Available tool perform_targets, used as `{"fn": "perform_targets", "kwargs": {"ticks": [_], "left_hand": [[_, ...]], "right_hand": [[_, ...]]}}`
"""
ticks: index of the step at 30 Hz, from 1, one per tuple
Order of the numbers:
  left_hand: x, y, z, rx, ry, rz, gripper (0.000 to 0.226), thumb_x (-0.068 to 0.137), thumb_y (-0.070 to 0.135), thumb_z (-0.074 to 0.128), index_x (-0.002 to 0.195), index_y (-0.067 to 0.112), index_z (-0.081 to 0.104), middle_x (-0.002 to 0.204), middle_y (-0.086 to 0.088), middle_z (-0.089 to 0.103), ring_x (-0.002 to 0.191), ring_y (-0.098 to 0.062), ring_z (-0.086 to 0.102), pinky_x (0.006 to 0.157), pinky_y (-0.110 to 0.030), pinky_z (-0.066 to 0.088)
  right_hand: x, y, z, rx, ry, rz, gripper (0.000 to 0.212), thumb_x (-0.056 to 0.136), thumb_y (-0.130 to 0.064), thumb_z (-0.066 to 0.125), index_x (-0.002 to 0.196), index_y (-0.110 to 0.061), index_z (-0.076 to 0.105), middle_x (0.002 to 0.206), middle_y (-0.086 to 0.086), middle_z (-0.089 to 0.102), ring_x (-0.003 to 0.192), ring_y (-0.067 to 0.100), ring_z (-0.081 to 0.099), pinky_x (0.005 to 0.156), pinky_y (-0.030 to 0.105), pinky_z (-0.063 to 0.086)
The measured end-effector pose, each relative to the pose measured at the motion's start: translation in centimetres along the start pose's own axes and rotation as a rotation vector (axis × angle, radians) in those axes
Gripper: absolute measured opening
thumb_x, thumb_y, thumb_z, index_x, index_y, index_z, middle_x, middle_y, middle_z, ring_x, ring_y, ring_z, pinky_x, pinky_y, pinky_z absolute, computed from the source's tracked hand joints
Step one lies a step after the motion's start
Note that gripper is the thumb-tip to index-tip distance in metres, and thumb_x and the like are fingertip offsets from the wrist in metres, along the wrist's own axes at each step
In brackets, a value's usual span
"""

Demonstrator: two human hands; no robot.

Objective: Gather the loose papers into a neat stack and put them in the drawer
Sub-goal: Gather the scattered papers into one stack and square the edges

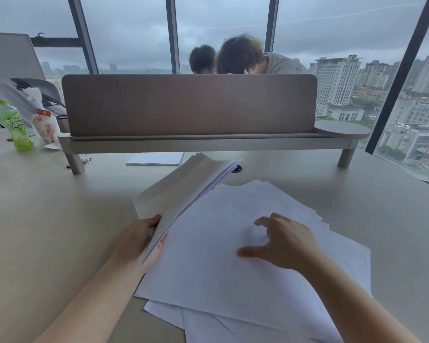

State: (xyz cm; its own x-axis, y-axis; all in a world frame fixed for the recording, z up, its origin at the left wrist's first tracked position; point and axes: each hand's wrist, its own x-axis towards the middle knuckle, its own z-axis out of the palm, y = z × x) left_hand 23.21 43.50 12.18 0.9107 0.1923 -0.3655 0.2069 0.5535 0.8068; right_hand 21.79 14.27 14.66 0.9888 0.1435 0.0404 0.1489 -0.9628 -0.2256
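Several loose white papers (223,273) lie fanned out on the grey desk (47,219) in front of me. My left hand (136,240) grips the near edge of a gathered bundle of sheets (183,189), which tilts up and away above the desk. My right hand (282,241) hovers over the loose papers with fingers spread, fingertips touching or just above the top sheet. No drawer is in view.
A brown divider screen (188,105) on a raised shelf (208,143) crosses the desk's far side, with a small white pad (155,159) under it. A green bottle (14,125) and a snack pouch (46,127) stand far left. Two people sit behind the screen.
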Motion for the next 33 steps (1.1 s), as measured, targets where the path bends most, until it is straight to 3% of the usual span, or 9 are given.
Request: {"fn": "perform_targets", "kwargs": {"ticks": [5,10,13,16,20,23,26,30,33], "left_hand": [[0.4,-0.5,0.1,0.043,0.0,0.012,0.015,0.097,0.009,0.05,0.083,0.01,0.055,0.05,0.006,0.066,0.06,-0.009,0.06,0.067,-0.021,0.048],[0.1,-0.4,0.1,0.125,0.017,0.043,0.006,0.097,0.013,0.053,0.093,0.01,0.057,0.052,0.005,0.07,0.071,-0.014,0.06,0.064,-0.025,0.05],[0.3,0.3,-0.4,0.263,0.009,0.055,0.03,0.095,0.022,0.059,0.117,0.003,0.065,0.095,-0.021,0.076,0.071,-0.02,0.063,0.065,-0.031,0.05],[0.4,0.8,-0.2,0.287,0.005,0.068,0.036,0.092,0.02,0.061,0.122,0.001,0.066,0.122,-0.02,0.068,0.093,-0.031,0.068,0.081,-0.035,0.054],[0.8,0.8,0.1,0.263,0.03,0.145,0.032,0.086,0.009,0.064,0.117,0.001,0.069,0.117,-0.02,0.07,0.098,-0.034,0.068,0.097,-0.048,0.051],[0.3,0.7,0.5,0.296,0.052,0.189,0.016,0.088,0.007,0.064,0.101,0.002,0.073,0.086,-0.01,0.078,0.068,-0.022,0.073,0.072,-0.032,0.059],[-0.5,0.4,1.1,0.337,0.078,0.271,0.02,0.09,0.007,0.063,0.108,0.0,0.07,0.093,-0.014,0.073,0.071,-0.022,0.067,0.067,-0.028,0.051],[-0.7,0.2,1.4,0.377,0.037,0.374,0.022,0.095,0.009,0.059,0.114,0.006,0.07,0.106,-0.013,0.071,0.08,-0.021,0.065,0.068,-0.027,0.049],[-0.2,-0.2,1.3,0.41,-0.003,0.394,0.017,0.093,0.004,0.06,0.107,0.011,0.067,0.099,-0.01,0.073,0.069,-0.009,0.07,0.062,-0.021,0.053]], "right_hand": [[3.2,0.3,-0.3,-0.02,-0.133,0.06,0.109,0.043,-0.094,0.062,0.132,-0.034,0.047,0.13,-0.006,0.045,0.126,0.02,0.042,0.099,0.039,0.035],[5.5,-0.6,-1.4,-0.075,-0.246,0.11,0.092,0.04,-0.088,0.072,0.102,-0.023,0.053,0.096,-0.008,0.06,0.096,0.02,0.057,0.078,0.034,0.04],[6.1,-0.6,-1.9,0.024,-0.276,0.077,0.058,0.059,-0.062,0.082,0.084,-0.017,0.055,0.075,-0.007,0.053,0.073,0.017,0.055,0.061,0.029,0.039],[6.6,1.0,-2.2,0.261,-0.17,0.088,0.033,0.074,-0.039,0.072,0.071,-0.011,0.055,0.066,0.0,0.048,0.063,0.017,0.048,0.058,0.031,0.043],[4.5,2.9,-2.3,1.019,-0.173,0.283,0.017,0.09,-0.013,0.064,0.099,-0.005,0.076,0.084,0.014,0.074,0.078,0.026,0.066,0.077,0.043,0.056],[2.8,3.7,-1.3,1.422,-0.253,0.345,0.027,0.097,-0.001,0.05,0.116,0.002,0.069,0.107,0.023,0.072,0.086,0.033,0.068,0.077,0.043,0.058],[2.0,2.9,-1.0,1.552,-0.297,0.367,0.03,0.098,-0.002,0.047,0.117,-0.002,0.071,0.11,0.021,0.074,0.081,0.03,0.073,0.067,0.036,0.061],[1.2,0.8,-1.0,1.555,-0.336,0.257,0.034,0.097,0.002,0.044,0.117,-0.004,0.071,0.115,0.025,0.071,0.094,0.037,0.069,0.09,0.054,0.053],[0.3,-0.6,-1.4,1.522,-0.4,0.17,0.041,0.096,0.009,0.041,0.109,-0.007,0.076,0.107,0.022,0.074,0.086,0.035,0.073,0.079,0.048,0.059]]}}
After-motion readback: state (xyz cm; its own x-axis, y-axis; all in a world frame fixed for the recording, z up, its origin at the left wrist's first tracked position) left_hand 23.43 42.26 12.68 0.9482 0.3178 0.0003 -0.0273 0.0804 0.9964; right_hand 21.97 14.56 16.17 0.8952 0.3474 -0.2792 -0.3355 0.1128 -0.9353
